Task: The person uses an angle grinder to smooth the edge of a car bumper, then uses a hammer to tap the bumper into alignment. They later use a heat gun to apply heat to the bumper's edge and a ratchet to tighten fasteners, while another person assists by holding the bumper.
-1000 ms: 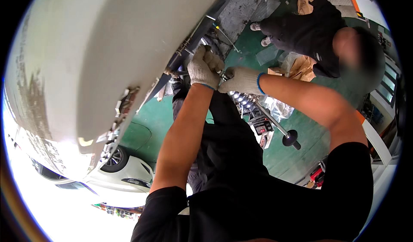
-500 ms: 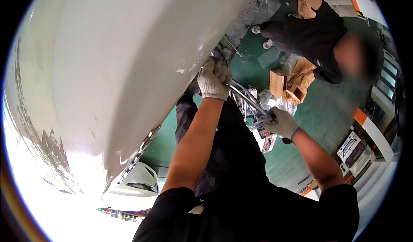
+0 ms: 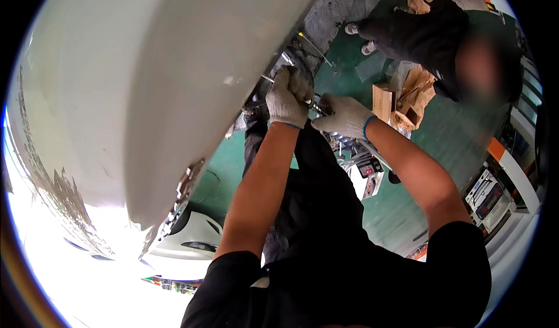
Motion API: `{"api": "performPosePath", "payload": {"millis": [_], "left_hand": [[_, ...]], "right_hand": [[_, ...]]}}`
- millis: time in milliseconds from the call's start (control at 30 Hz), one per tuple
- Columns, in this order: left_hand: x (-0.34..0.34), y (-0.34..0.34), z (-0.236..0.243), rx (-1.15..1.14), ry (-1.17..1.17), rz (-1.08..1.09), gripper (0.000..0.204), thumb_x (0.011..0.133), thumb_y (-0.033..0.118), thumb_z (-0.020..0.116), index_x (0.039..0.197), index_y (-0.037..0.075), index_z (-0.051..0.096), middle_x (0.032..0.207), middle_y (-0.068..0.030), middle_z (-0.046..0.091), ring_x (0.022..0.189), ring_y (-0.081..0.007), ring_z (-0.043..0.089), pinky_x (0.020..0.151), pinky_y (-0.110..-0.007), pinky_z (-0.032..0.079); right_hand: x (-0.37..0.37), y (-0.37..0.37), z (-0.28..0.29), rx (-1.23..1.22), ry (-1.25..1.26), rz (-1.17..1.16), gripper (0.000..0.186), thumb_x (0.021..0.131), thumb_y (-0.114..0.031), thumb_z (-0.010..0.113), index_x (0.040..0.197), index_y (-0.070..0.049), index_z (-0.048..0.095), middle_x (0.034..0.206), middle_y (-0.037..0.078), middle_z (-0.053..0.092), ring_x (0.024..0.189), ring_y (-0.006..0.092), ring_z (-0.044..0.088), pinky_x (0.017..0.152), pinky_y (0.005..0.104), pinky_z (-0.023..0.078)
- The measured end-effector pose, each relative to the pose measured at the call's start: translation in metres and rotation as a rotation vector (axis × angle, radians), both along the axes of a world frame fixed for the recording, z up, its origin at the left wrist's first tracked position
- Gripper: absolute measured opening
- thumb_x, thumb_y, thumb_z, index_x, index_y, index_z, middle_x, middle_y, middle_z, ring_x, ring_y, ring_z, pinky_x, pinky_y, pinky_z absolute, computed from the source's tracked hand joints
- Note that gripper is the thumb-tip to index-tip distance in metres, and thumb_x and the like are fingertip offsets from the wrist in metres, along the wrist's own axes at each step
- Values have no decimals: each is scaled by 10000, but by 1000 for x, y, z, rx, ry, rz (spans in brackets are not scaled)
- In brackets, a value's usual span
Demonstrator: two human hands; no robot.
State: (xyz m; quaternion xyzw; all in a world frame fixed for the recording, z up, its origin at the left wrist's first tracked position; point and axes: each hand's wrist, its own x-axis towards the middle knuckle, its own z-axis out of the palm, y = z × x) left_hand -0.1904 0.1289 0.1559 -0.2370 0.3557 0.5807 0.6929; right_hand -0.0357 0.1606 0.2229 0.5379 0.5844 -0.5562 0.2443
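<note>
A large pale car body panel (image 3: pixel 192 54) fills the left side, its lower edge running down past my hands. My left hand (image 3: pixel 287 98), in a white knit glove, is closed round a metal rod close to that edge. A thin bright metal tip (image 3: pixel 267 78) shows between the glove and the panel. Just right of it, my gloved right hand (image 3: pixel 345 117) closes on the dark and silvery part of the metal rod (image 3: pixel 316 106) between the two hands. The gloves hide most of the rod, so its exact kind does not show.
Cardboard boxes (image 3: pixel 384 102) and brown paper (image 3: pixel 420 92) lie on the green floor (image 3: pixel 419 170). A device with a red display (image 3: pixel 368 168) stands below my right forearm. A co-worker in black (image 3: pixel 419 39) is at upper right. A thin rod (image 3: pixel 316 49) leans beyond my hands.
My right hand has moved up and left along the rod, from its far end to beside my left hand. The left hand stays near the panel edge, still closed.
</note>
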Motion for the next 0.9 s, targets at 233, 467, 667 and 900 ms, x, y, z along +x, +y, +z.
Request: {"api": "performPosePath", "payload": {"millis": [233, 467, 667, 900], "left_hand": [[-3, -2, -15, -134, 103, -66, 261, 1067, 337, 566, 990, 88, 588, 659, -6, 500, 627, -190, 530, 636, -383, 474], [-18, -52, -36, -14, 357, -631, 288, 1038, 256, 620, 1220, 36, 584, 1073, -108, 676, 972, -235, 674, 887, -379, 552], [-74, -107, 30, 145, 1034, -1006, 339, 994, 200, 640, 1270, 8, 599, 1186, -95, 676, 1090, -193, 653, 978, -342, 515], [-159, -107, 130, 555, 2054, -699, 501, 993, 191, 597, 1404, -70, 478, 1328, -231, 603, 1227, -322, 602, 1062, -448, 464]], "right_hand": [[-7, -10, 7, 51, 10, -98, 480, 813, -407, 699, 1044, 13, 672, 857, 204, 716, 837, 334, 719, 785, 434, 553], [20, -57, 3, -142, -20, -317, 459, 826, -442, 672, 975, -8, 677, 781, 156, 703, 750, 280, 700, 701, 394, 540], [86, -187, -55, -142, -131, -639, 526, 823, -451, 725, 1076, 8, 678, 793, 120, 687, 726, 234, 657, 705, 376, 529], [99, -279, -99, -137, -247, -604, 463, 779, -416, 710, 980, -1, 673, 739, 153, 676, 687, 271, 662, 656, 405, 524]]}}
